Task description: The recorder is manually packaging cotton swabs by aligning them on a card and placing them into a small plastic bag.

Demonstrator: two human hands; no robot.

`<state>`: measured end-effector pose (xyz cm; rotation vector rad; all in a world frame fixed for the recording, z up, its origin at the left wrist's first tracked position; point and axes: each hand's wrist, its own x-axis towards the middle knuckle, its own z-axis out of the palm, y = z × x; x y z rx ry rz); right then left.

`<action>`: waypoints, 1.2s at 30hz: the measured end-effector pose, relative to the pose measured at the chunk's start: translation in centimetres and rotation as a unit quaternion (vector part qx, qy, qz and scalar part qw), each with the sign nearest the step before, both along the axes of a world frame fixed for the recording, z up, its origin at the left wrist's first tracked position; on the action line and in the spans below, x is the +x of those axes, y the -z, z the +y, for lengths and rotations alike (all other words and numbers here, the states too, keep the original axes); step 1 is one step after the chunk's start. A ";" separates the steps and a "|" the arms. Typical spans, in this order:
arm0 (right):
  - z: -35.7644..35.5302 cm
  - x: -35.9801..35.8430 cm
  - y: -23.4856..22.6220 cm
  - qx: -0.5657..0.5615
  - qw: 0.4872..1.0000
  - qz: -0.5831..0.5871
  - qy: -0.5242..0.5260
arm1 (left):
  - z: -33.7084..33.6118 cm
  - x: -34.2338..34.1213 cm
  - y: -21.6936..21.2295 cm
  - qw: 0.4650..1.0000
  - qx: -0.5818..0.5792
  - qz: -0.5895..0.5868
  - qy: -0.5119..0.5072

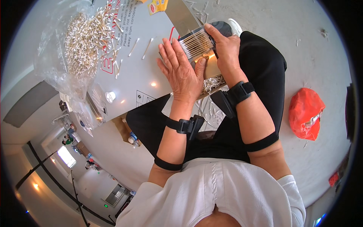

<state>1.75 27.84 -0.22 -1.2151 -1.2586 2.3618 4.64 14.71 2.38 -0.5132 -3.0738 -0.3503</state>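
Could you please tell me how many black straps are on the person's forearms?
4: two on the left forearm, at the wrist and near the elbow; two on the right forearm, at the wrist and near the elbow. None seems hidden.

Both hands, left hand [181,72] and right hand [226,49], clasp a cotton swab bundle [196,44] (loose swab pile [85,39] nearby).

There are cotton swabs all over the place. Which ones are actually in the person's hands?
The neat bundle of cotton swabs, lined up side by side between the left hand and right hand. The big heap lies loose on the plastic bag, untouched.
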 end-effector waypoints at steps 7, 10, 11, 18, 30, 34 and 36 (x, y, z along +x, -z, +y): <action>0.1 1.1 -0.5 -0.081 0.995 0.055 0.006 | 0.1 -0.8 -0.3 0.998 -0.053 -0.033 0.026; 0.4 1.7 -1.2 -0.120 0.992 0.040 0.018 | 0.2 -0.5 -0.4 0.999 -0.007 0.027 0.036; 0.5 1.8 -1.4 -0.141 0.989 0.027 0.024 | 0.2 -0.6 -0.3 0.999 -0.006 0.027 0.037; 0.4 1.9 -1.0 -0.090 0.995 0.035 -0.015 | 0.5 -0.2 -0.2 0.996 0.030 -0.011 0.080; 0.5 2.9 -2.2 -0.129 0.992 0.016 -0.013 | -4.2 2.9 -0.1 0.989 0.108 0.104 -0.006; 0.7 3.4 -2.0 -0.119 0.992 0.028 -0.026 | -2.7 1.6 0.3 0.985 0.136 0.106 -0.012; 0.6 3.5 -2.2 -0.116 0.993 0.023 -0.028 | -2.1 1.0 0.4 0.984 0.141 0.104 -0.013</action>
